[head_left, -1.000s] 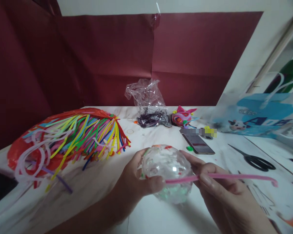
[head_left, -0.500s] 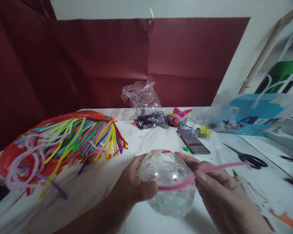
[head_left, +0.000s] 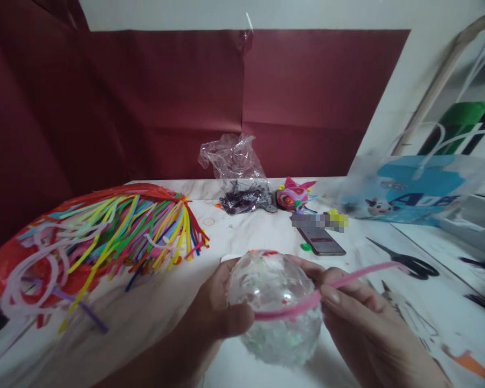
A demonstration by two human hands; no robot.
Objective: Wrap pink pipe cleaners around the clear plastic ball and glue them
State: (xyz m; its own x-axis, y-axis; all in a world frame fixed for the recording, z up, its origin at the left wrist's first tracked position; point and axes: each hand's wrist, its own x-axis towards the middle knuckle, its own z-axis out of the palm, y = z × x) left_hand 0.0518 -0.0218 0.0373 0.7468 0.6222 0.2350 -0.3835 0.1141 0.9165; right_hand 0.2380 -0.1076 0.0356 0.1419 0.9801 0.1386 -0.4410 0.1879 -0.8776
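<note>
A clear round ball (head_left: 267,283) with red and greenish bits on it is held between my two hands above the table. My left hand (head_left: 218,312) grips its left side, the thumb pressing one end of a pink pipe cleaner (head_left: 291,310) against the surface. The pipe cleaner curves across the front of the ball to the right. My right hand (head_left: 355,312) pinches it between thumb and finger at the ball's right side, and its free end sticks out past the hand. Other fingers of the right hand reach behind the ball, partly hidden.
Colourful pipe cleaners (head_left: 137,226) lie on red plastic at left. Behind are a clear bag (head_left: 242,178) with dark pieces and a pink yarn-covered object (head_left: 294,196). A phone (head_left: 321,240), black scissors (head_left: 408,261), pliers (head_left: 392,296) and a printed carrier bag (head_left: 420,188) are at right.
The view has shifted slightly. My left thumb has moved a little left along the pink pipe cleaner, and the ball sits slightly tilted; both hands keep their hold.
</note>
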